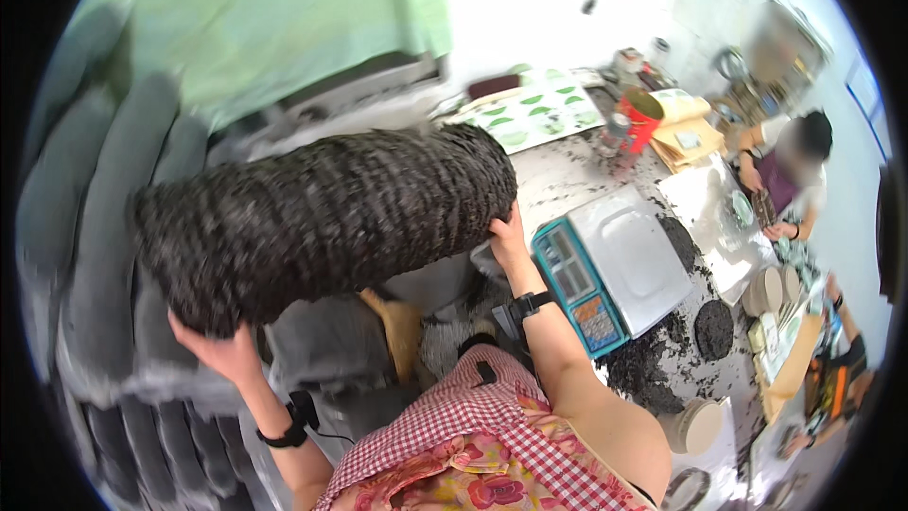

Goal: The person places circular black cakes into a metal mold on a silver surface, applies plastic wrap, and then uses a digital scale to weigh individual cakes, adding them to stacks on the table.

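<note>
A long, thick cylinder of pressed black layers (331, 218), much like a stack of round dried seaweed cakes, is lifted level in front of me. My left hand (222, 352) grips its near left end from below. At the right end my right hand (510, 238) presses against the lower edge, its fingers partly hidden behind the stack. The stack hangs over bulging grey bags and is tilted slightly, its right end farther from me.
Long filled dark bags (104, 237) are piled on the left. To the right stands a teal digital scale (615, 270) on a table with scattered black flakes, a round black cake (714, 329) and a red can (643, 115). Two other people work along the table's right side.
</note>
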Demonstrator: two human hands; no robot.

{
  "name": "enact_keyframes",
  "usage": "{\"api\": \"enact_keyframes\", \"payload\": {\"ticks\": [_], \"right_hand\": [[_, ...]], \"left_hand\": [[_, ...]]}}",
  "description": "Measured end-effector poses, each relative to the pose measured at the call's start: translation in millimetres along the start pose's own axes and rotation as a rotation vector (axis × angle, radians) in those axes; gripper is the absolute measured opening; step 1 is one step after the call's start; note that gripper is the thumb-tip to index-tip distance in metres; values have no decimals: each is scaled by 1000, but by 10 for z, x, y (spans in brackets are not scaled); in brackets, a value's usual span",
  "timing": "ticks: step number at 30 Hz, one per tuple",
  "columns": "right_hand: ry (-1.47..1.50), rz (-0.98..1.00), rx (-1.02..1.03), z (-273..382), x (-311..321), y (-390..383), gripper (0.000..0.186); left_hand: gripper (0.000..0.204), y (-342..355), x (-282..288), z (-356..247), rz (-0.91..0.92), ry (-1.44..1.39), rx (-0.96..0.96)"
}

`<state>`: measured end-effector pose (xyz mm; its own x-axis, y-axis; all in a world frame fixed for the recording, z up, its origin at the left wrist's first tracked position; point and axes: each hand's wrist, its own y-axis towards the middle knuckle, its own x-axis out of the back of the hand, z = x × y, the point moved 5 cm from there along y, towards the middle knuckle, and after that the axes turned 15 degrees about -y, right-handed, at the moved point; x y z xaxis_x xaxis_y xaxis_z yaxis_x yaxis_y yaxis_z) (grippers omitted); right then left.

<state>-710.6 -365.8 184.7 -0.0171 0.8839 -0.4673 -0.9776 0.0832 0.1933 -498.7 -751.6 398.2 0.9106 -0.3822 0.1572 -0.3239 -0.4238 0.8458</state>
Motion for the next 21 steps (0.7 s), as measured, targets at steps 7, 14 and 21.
{"api": "enact_keyframes", "payload": {"ticks": [7,14,21], "right_hand": [[118,-719,-96,-699,1506,765,68],[255,-1329,-243,-1595,2129,1000,63],[-410,-1534,-535,-1311,3167,1855,58]], "left_hand": [[82,707,-3902,-865,574,-273,-385],[88,-52,-6295,-1495,937,-288,-552],[91,-577,-6975,-2744,836,-466,-737]]}}
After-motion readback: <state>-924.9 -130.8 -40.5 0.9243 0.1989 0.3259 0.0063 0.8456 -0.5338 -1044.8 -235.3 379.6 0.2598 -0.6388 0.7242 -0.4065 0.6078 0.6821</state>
